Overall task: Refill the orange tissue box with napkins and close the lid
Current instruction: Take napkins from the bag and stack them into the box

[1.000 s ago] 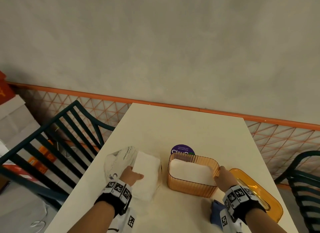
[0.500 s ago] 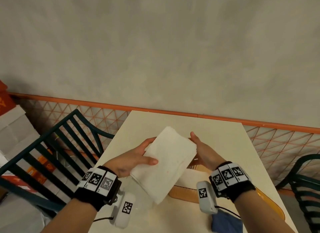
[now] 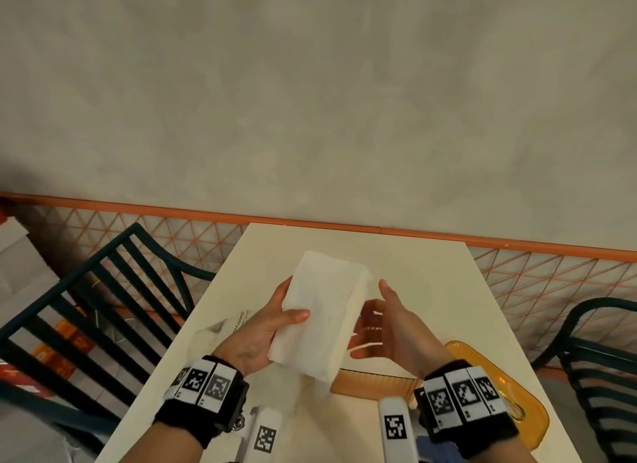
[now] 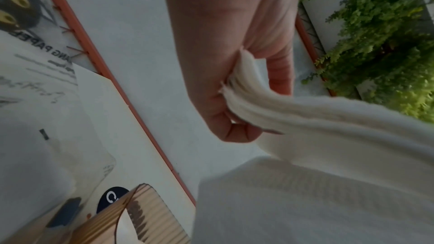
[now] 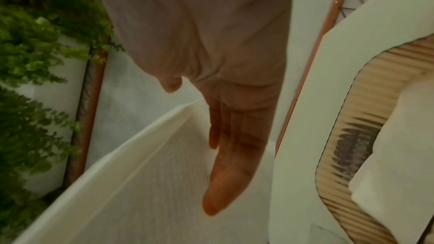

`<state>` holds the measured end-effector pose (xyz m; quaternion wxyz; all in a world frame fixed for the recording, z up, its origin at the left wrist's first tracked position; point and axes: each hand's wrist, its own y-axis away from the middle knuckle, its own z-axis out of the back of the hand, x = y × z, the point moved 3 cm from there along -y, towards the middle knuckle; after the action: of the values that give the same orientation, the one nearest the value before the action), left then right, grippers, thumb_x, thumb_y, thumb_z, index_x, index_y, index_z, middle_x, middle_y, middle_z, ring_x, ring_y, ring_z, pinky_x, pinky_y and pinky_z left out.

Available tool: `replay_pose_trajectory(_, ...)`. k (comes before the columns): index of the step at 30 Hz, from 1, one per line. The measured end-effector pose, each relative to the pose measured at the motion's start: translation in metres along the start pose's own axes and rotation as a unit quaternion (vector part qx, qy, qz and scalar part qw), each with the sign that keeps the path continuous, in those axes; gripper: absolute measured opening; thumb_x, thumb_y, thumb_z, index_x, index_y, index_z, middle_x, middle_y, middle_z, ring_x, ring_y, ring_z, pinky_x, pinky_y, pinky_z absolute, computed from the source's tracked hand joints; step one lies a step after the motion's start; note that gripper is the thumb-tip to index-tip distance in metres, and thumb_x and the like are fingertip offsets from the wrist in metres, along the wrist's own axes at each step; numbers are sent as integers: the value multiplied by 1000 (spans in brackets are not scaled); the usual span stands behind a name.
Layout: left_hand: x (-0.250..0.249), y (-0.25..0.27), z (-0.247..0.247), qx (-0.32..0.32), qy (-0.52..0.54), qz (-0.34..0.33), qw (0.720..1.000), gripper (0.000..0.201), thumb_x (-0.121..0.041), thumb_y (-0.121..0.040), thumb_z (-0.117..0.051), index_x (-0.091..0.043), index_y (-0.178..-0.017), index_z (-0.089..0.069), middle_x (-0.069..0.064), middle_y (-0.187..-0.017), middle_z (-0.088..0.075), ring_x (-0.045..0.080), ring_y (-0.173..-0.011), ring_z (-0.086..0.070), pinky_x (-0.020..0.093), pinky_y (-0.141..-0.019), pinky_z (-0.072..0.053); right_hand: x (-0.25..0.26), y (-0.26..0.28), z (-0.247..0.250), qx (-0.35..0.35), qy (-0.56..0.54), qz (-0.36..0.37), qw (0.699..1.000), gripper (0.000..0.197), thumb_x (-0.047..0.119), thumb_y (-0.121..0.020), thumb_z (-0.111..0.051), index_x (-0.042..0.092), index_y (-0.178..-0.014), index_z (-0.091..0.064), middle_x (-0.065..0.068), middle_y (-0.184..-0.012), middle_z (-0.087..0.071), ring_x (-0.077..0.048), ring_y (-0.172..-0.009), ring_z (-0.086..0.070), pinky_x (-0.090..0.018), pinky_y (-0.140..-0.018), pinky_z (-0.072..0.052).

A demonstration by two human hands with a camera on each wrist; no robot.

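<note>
Napkins, a stack clamped in the left hand, hang above the worktop, long axis slanting away; the orange tissue box lies directly below, right hand slack beside them.

On my left hand and right hand, both bare, I wear black wristbands carrying white panels printed with black square markers; a white block with one such marker hangs beneath each wrist.
</note>
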<state>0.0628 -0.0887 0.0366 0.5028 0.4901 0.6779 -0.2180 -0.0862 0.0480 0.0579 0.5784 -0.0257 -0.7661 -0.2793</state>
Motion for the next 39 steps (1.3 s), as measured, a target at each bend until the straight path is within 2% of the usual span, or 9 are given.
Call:
replay_pose_trajectory(3,5,0,-10,16,-30,16,999,80,-18,-63,-75,-38,-132,-42,7,-132,-56,30,-115,-58,44,-84,-54,4,0,0,-15,-34,32,999,55,54,-94,-36,8,-110,-61,-13,-89,-68,-28,-83,-67,-43,-75,-56)
replay_pose_trajectory(7,12,0,-13,17,-34,40,998,78,-18,-66,-76,-36,-133,-41,9,-131,-56,31,-114,-58,41,-82,-55,7,1,4,-20,-19,78,997,30,25,-91,-57,8,-117,-59,-10,-103,-72,-27,-92,-70,-41,-77,-58)
replay_pose_trajectory(12,37,3,-9,-55,84,91,991,56,-44,-81,-61,-23,-132,-51,11,-117,-63,26,-99,-58,41,-84,-52,14,1,6,-49,-44,121,990,26,12,-91,-56,7,-116,-58,-10,-101,-70,-27,-90,-68,-40,-70,-59)
replay_pose_trajectory(16,59,4,-21,-54,217,150,963,63,-54,-80,-55,-6,-121,-60,20,-115,-60,37,-103,-62,51,-95,-46,16,-2,-1,-41,-86,142,985,27,6,-88,-58,6,-115,-57,-13,-102,-66,-33,-98,-64,-57,-81,-55)
replay_pose_trajectory(19,52,-1,-28,-77,254,96,959,49,-44,-81,-58,-6,-111,-69,18,-107,-67,34,-101,-63,43,-80,-55,10,-3,-1,-20,-77,137,987,31,5,-87,-59,5,-118,-56,-10,-100,-70,-28,-93,-69,-48,-79,-58)
replay_pose_trajectory(22,38,-5,-18,-121,253,46,959,26,-20,-85,-60,-11,-110,-64,9,-92,-75,26,-93,-65,40,-80,-54,1,2,8,-11,-49,105,993,32,2,-85,-61,9,-116,-57,-10,-101,-71,-29,-91,-70,-42,-76,-60)
replay_pose_trajectory(28,27,-4,-9,-87,106,75,988,44,-19,-83,-59,-15,-126,-55,7,-107,-69,23,-95,-65,31,-64,-59,-3,2,39,-60,-44,44,996,33,18,-89,-59,2,-118,-58,-18,-117,-66,-31,-106,-64,-37,-80,-55)
replay_pose_trajectory(34,26,-5,-21,-40,123,137,982,36,-35,-84,-57,-14,-112,-66,13,-114,-70,32,-107,-63,55,-96,-45,-1,2,39,-110,40,32,993,26,19,-92,-55,6,-115,-57,-11,-109,-65,-27,-98,-61,-34,-76,-50)
replay_pose_trajectory(39,31,-6,-30,-65,78,182,978,27,-37,-82,-63,-15,-98,-68,5,-78,-75,20,-66,-71,29,-53,-57,-7,3,33,-102,64,3,993,14,21,-91,-57,12,-101,-61,-7,-99,-68,-23,-91,-63,-32,-75,-51)
